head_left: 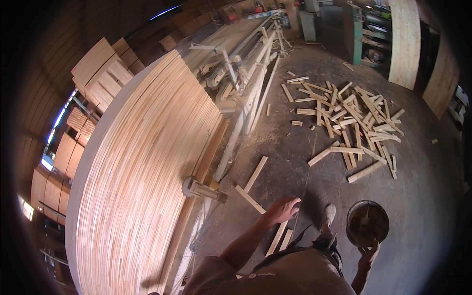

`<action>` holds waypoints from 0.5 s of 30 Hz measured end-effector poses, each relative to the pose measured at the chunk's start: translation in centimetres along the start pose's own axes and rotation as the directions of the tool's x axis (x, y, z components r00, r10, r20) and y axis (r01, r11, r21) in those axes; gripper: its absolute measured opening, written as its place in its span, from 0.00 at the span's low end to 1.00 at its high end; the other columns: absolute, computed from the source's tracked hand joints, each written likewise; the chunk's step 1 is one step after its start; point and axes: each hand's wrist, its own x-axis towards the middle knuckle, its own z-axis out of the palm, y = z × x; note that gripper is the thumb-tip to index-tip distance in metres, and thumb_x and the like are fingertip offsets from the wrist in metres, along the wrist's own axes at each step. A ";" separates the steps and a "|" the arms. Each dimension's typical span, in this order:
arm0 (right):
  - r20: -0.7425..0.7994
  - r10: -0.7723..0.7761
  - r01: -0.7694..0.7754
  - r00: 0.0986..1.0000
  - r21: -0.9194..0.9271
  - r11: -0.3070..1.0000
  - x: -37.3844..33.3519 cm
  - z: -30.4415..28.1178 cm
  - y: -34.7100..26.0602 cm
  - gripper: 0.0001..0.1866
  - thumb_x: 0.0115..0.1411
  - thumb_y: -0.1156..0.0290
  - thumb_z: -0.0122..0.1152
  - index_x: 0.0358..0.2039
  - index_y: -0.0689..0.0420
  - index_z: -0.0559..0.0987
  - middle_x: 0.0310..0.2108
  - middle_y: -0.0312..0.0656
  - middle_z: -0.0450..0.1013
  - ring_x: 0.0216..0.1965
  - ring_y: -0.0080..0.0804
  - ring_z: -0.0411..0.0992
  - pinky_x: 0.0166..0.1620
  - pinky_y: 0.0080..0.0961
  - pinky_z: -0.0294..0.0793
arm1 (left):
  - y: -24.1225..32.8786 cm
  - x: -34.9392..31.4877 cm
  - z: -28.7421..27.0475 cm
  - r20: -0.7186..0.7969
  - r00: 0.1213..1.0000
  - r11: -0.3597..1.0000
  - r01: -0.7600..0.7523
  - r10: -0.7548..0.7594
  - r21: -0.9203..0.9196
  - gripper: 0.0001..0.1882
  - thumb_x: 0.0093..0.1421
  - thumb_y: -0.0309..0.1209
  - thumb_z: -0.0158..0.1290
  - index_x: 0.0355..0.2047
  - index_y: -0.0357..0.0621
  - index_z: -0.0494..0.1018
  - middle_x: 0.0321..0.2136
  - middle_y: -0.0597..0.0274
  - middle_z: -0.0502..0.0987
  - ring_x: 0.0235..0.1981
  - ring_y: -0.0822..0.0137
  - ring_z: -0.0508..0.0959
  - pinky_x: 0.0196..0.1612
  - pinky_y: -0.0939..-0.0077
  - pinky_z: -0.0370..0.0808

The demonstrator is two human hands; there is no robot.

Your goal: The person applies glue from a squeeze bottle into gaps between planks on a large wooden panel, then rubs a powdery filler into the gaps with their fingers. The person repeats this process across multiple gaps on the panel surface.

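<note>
My right hand [369, 251] grips the near rim of a round, dark bowl-like container [386, 227] out at my right side. Brownish contents and a pale shape show inside it, too dim to make out. In front of my body, my left hand [283, 210] is held with its fingers curled. A small dark patch shows by those fingertips; what they hold, if anything, I cannot make out. Just below that hand, short wood strips [277, 238] lie on the floor. A tall stack of pale wood panels [142, 167] rises on my left.
A wooden bracket-like piece [209, 191] sticks out from the stack's side. Ahead stands a long machine frame [260, 54]. Scattered wood offcuts [351, 115] cover the floor ahead to the right. Farther back are a green machine [355, 34] and upright boards [405, 44]. My shoe [329, 214] shows below.
</note>
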 end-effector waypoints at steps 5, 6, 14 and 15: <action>0.225 0.055 -0.031 0.973 -0.111 0.993 23.9 21.0 -4.5 0.38 0.72 0.38 0.52 0.74 0.47 0.66 0.65 0.42 0.68 0.57 0.50 0.77 0.51 0.47 0.81 | -15.2 12.4 1.0 0.104 0.928 0.933 0.352 -0.359 0.078 0.24 0.68 0.38 0.60 0.60 0.38 0.76 0.54 0.40 0.81 0.57 0.39 0.80 0.61 0.45 0.77; 0.303 0.029 0.002 0.952 -0.102 0.995 27.2 25.3 -5.5 0.38 0.72 0.38 0.52 0.75 0.47 0.66 0.66 0.42 0.67 0.57 0.51 0.78 0.51 0.47 0.82 | -17.2 12.6 0.9 0.085 0.918 0.916 0.373 -0.387 0.146 0.24 0.69 0.39 0.60 0.60 0.38 0.77 0.54 0.39 0.81 0.58 0.39 0.80 0.62 0.46 0.77; 0.761 0.009 0.067 0.649 -0.069 0.995 50.6 67.4 -16.0 0.34 0.76 0.43 0.50 0.73 0.52 0.69 0.67 0.44 0.72 0.62 0.45 0.76 0.55 0.44 0.84 | -29.7 21.7 -11.2 -0.244 0.645 0.663 0.749 -0.724 0.011 0.18 0.74 0.41 0.56 0.57 0.45 0.83 0.56 0.46 0.84 0.59 0.44 0.82 0.63 0.53 0.78; 0.797 -0.037 -0.052 0.604 0.085 0.995 52.6 72.0 -16.4 0.30 0.74 0.56 0.60 0.71 0.57 0.72 0.66 0.45 0.74 0.64 0.44 0.75 0.59 0.46 0.82 | -31.8 23.9 -12.7 -0.207 0.540 0.560 0.827 -0.816 -0.050 0.18 0.74 0.41 0.56 0.57 0.46 0.83 0.56 0.46 0.84 0.59 0.44 0.82 0.63 0.53 0.78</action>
